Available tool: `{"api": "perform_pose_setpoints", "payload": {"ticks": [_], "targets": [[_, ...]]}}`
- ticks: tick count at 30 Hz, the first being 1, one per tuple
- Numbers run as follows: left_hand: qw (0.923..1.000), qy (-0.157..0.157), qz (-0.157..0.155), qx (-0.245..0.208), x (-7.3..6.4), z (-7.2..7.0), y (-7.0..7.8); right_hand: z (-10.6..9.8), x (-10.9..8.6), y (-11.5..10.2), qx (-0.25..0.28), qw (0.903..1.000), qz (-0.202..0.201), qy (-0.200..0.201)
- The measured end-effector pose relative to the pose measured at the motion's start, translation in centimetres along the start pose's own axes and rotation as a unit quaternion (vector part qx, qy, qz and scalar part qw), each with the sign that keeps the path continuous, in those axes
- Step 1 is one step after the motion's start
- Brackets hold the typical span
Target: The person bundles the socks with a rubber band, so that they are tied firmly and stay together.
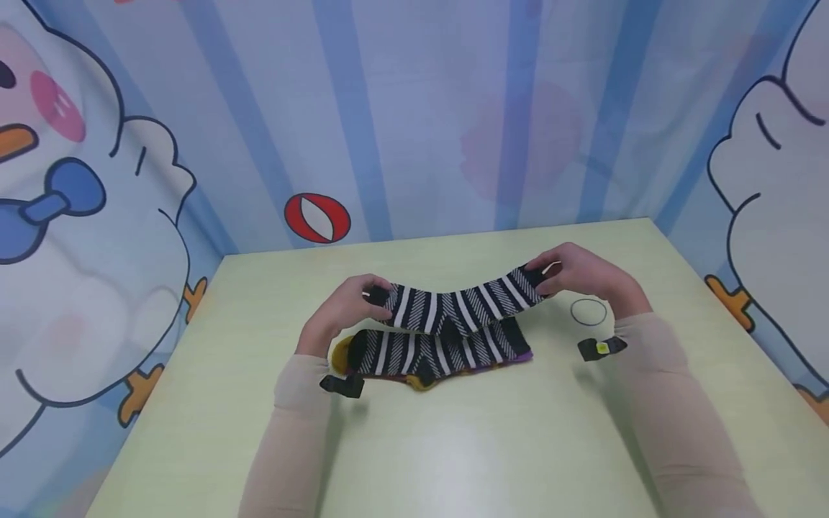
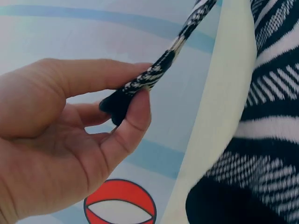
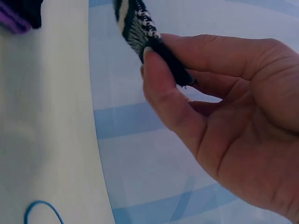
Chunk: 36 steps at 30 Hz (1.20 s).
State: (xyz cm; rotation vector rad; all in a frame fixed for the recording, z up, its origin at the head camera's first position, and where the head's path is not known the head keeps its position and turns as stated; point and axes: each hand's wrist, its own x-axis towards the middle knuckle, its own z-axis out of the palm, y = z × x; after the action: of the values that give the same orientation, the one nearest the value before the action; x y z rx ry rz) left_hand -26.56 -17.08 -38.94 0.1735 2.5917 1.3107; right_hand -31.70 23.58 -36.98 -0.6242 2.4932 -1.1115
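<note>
A black-and-white striped sock (image 1: 414,308) hangs between both hands, sagging in the middle above the table. My left hand (image 1: 346,306) pinches its black toe end, thumb against fingers, as the left wrist view also shows. At the other end, my right hand (image 1: 573,273) pinches the black cuff; that grip (image 3: 163,70) is close up in the right wrist view. Just in front of it lies a matching striped sock (image 1: 447,354) on a stack of socks, with mustard-yellow (image 1: 341,356) and purple (image 1: 523,357) edges peeking out beneath. The held sock overlaps the stack in the head view.
A thin loop, like a hair tie or band (image 1: 588,312), lies on the pale table (image 1: 453,446) beside the right wrist. Black wrist mounts (image 1: 342,386) sit on both sleeves. A printed curtain (image 1: 434,129) stands behind the table's back edge.
</note>
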Motion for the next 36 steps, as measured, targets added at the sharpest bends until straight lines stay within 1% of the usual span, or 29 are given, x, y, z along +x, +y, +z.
{"api": "perform_pose_setpoints", "payload": {"ticks": [4,7,11,14,17,20,25,28,31,34,36], "targets": [[0.9996,-0.027,0.002,0.009,-0.8,0.0,-0.6,1.0,0.0,-0.1,0.01,0.9995,0.007,-0.03],[0.9987,-0.048,0.006,0.015,-1.2,0.0,-0.8,1.5,0.1,-0.1,0.012,0.9987,0.003,-0.05],[0.9975,-0.065,0.003,0.029,-1.7,-0.3,-1.0,2.0,0.2,-0.1,0.006,0.9972,0.002,-0.075],[0.9966,-0.072,-0.009,0.041,-1.9,-0.7,-1.1,2.5,0.3,-0.2,0.012,0.9957,0.002,-0.092],[0.9954,-0.08,-0.021,0.049,-2.2,-1.0,-1.3,3.0,0.4,-0.4,0.02,0.994,-0.008,-0.107],[0.9943,-0.087,-0.022,0.057,-2.2,-1.2,-1.7,3.4,0.7,-0.4,0.019,0.9923,-0.013,-0.121],[0.9927,-0.095,-0.029,0.068,-2.3,-1.4,-2.2,4.3,1.3,0.0,0.004,0.9901,-0.013,-0.139],[0.9917,-0.098,-0.04,0.073,-2.5,-1.4,-2.4,4.8,1.5,0.3,-0.004,0.9888,-0.019,-0.148],[0.9905,-0.101,-0.044,0.082,-2.5,-1.4,-2.6,5.2,1.8,0.4,-0.025,0.9875,-0.031,-0.152],[0.9891,-0.106,-0.041,0.094,-2.5,-1.4,-2.8,5.5,2.0,0.3,-0.046,0.9862,-0.034,-0.155],[0.988,-0.109,-0.036,0.103,-2.4,-1.4,-2.9,5.7,2.0,0.3,-0.053,0.9856,-0.029,-0.158]]}}
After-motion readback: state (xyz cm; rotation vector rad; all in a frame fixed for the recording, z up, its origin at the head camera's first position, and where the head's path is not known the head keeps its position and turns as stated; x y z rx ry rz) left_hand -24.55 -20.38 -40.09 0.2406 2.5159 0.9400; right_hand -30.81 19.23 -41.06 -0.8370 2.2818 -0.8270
